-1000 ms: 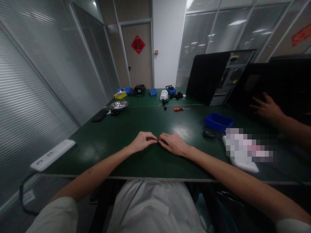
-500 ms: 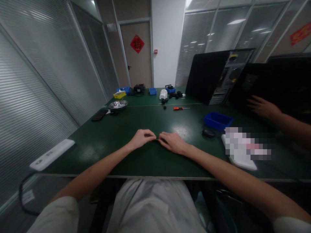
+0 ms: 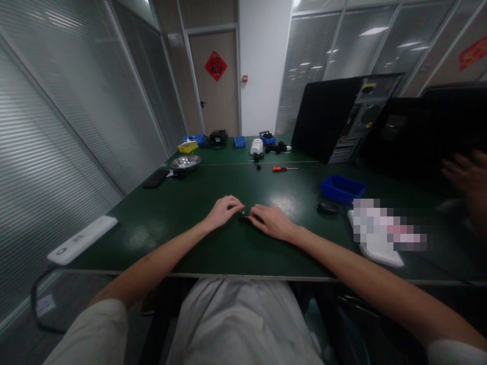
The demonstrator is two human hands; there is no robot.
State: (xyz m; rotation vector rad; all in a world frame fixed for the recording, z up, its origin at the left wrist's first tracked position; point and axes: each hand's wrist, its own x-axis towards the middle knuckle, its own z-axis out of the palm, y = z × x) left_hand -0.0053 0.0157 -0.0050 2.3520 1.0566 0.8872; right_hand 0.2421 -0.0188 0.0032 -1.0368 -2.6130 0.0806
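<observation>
Over the green tabletop [image 3: 182,243], my two hands are close together in front of me. My right hand [image 3: 272,221] is closed, its fingertips on a small dark piece [image 3: 244,218] that sticks out to the left, low over the table. My left hand [image 3: 223,212] is pinched just above and left of that piece. A tiny pale speck shows by the left fingertips; whether they hold it I cannot tell. The small parts are too blurred to name.
A blue tray [image 3: 342,189] and a black mouse [image 3: 326,208] lie to the right. Farther off are an orange screwdriver [image 3: 280,169], a metal dish [image 3: 185,162] and a phone [image 3: 156,178]. A computer case [image 3: 323,121] stands behind; a co-worker's hand [image 3: 466,172] is at far right.
My left fingers have moved up slightly from the right ones, and the dark piece now shows between them. The co-worker's hand has moved right. The view has shifted a little.
</observation>
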